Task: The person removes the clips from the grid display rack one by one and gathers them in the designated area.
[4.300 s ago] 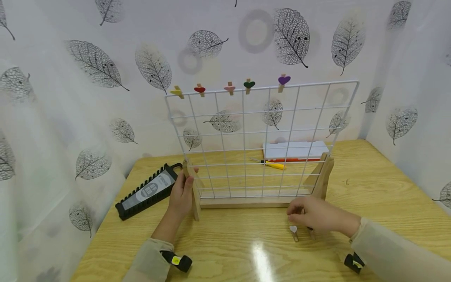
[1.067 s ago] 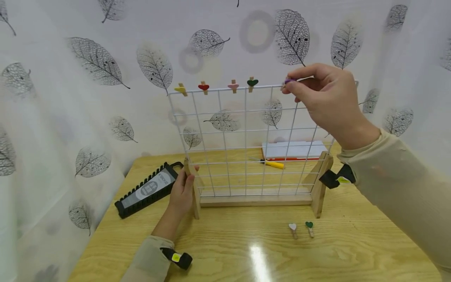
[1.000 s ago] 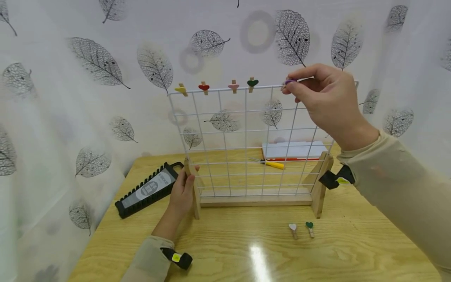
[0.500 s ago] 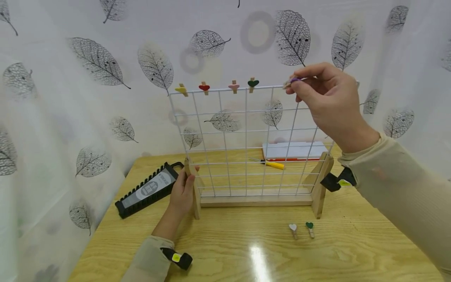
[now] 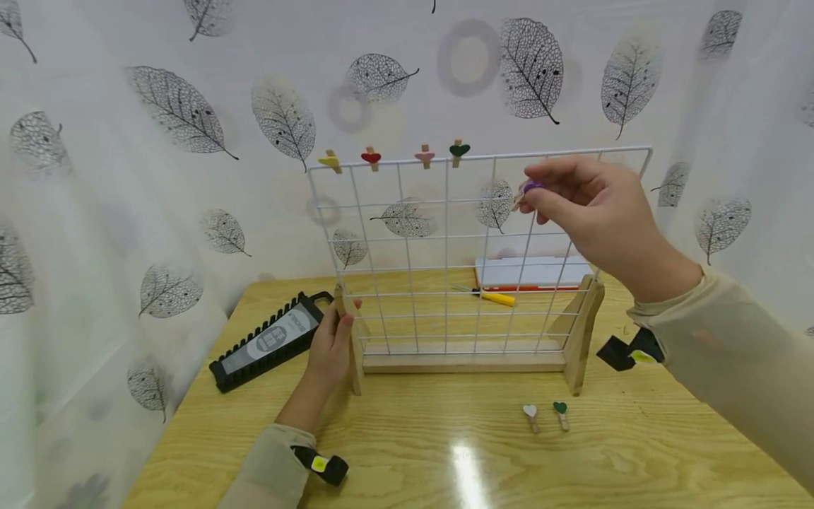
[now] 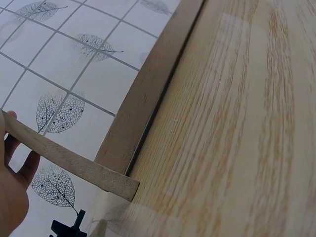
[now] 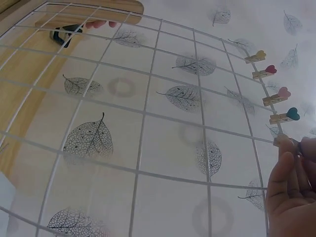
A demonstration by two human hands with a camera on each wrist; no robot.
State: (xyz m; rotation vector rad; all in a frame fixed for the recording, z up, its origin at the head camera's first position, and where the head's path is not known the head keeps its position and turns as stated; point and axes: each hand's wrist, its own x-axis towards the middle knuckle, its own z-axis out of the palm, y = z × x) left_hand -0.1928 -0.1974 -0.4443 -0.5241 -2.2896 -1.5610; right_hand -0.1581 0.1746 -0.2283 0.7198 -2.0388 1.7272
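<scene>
A white wire grid (image 5: 446, 240) stands upright in a wooden stand (image 5: 464, 364). My left hand (image 5: 329, 346) grips the stand's left upright (image 5: 347, 339); in the left wrist view the fingers wrap that upright (image 6: 64, 158). My right hand (image 5: 604, 212) pinches a purple heart clothespin (image 5: 531, 187) between thumb and fingers, in front of the grid's upper right part and below its top wire. Clipped on the top wire are a yellow (image 5: 331, 162), a red (image 5: 372, 158), a pink (image 5: 425, 156) and a dark green heart clothespin (image 5: 458, 150).
On the table (image 5: 407, 438), a white heart clothespin (image 5: 531, 411) and a green one (image 5: 560, 408) lie before the stand's right end. A black toothed holder (image 5: 270, 343) lies at left. Behind the grid are a yellow-handled screwdriver (image 5: 497, 298) and a white case (image 5: 534, 272).
My right hand picked the purple clothespin off the top wire and lowered it in front of the grid. Earlier, that hand was down by the table. The left hand has kept its grip on the upright.
</scene>
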